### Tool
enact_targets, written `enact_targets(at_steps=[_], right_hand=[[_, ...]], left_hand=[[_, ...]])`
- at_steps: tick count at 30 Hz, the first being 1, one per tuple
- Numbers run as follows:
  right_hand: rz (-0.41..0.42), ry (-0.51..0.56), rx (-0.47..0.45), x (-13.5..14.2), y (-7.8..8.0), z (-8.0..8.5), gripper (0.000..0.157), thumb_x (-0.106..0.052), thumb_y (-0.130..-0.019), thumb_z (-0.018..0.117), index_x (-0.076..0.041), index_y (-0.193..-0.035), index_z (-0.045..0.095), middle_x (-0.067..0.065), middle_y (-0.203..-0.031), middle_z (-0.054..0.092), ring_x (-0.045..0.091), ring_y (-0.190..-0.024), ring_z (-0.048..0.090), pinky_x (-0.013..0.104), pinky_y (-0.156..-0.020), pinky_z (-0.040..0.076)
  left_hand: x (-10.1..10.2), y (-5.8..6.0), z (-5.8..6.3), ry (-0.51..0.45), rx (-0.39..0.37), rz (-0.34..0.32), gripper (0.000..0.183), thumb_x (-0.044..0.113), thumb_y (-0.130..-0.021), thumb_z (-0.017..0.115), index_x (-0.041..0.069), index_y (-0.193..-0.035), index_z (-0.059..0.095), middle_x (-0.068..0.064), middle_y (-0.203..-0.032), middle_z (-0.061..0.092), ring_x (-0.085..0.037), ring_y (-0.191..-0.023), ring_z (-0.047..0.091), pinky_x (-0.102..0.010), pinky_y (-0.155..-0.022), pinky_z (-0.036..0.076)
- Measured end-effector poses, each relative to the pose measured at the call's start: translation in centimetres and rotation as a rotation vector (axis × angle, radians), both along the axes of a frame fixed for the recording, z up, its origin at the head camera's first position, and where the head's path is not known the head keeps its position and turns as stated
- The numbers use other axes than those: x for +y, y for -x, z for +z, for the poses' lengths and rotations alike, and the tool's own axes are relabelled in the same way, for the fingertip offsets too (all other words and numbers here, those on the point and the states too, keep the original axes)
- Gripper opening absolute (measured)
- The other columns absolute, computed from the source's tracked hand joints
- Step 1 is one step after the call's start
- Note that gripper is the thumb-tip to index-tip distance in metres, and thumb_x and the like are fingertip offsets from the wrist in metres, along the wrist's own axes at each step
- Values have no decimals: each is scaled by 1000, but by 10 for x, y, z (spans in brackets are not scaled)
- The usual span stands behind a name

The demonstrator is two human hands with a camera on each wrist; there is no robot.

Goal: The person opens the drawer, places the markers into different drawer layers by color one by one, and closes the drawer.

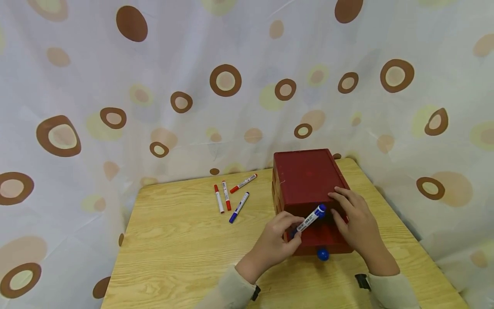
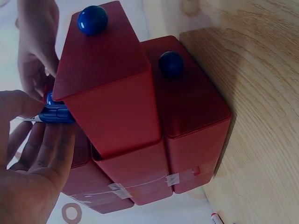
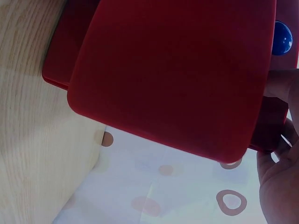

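A blue marker (image 1: 310, 219) is pinched between the thumb and fingers of my left hand (image 1: 275, 240), tilted over a pulled-out drawer. The left wrist view shows the marker's blue cap end (image 2: 57, 114) beside that drawer's side wall. The red drawer (image 1: 308, 246) has a round blue knob (image 1: 323, 254) and juts from a red drawer cabinet (image 1: 308, 176). My right hand (image 1: 359, 223) rests at the cabinet's front right top edge, its fingertips on the top and the thumb lower at the front. It holds no marker.
Left of the cabinet, three red markers (image 1: 218, 198) and another blue marker (image 1: 239, 207) lie on the wooden table (image 1: 185, 249). A spotted curtain (image 1: 247, 86) hangs behind and beside the table. Below the pulled-out drawer is another drawer with a blue knob (image 2: 171, 64).
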State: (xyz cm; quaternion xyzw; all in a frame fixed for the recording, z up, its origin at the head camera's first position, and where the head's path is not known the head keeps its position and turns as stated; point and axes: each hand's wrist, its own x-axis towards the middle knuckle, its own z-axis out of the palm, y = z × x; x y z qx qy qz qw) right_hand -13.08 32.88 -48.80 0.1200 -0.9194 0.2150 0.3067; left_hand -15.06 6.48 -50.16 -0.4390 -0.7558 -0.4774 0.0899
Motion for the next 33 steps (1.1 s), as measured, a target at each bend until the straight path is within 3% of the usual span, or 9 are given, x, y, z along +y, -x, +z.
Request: enact_targets(at_steps=[7, 15, 28, 33], right_hand=[[4, -3, -3, 0, 0, 0, 55, 6, -82, 84, -6, -134, 68, 18, -146, 60, 44, -133, 54, 69, -102, 49], [6, -14, -7, 0, 0, 0, 55, 6, -83, 84, -6, -134, 68, 18, -146, 60, 44, -133, 54, 69, -102, 49], [18, -28, -17, 2, -1, 6, 42, 10, -98, 62, -7, -135, 68, 17, -144, 62, 42, -133, 54, 64, -103, 47], [22, -28, -5, 1, -1, 6, 42, 9, -98, 61, -8, -136, 68, 16, -145, 62, 41, -133, 54, 60, -105, 47]], left_hand=[[2, 0, -5, 4, 46, 12, 34, 1, -95, 74, 7, -128, 71, -4, -114, 68, -16, -91, 65, -17, -76, 58], [2, 1, -9, 33, 40, 16, 33, 2, -96, 73, 7, -129, 70, -3, -114, 67, -14, -93, 65, -15, -81, 57], [4, 2, -15, 54, 90, 62, 33, 2, -94, 74, 4, -127, 71, -6, -116, 71, -12, -90, 61, -9, -79, 48], [1, 4, -15, 11, 114, 73, 29, 3, -96, 73, 4, -124, 72, -5, -115, 71, -13, -88, 62, -13, -76, 54]])
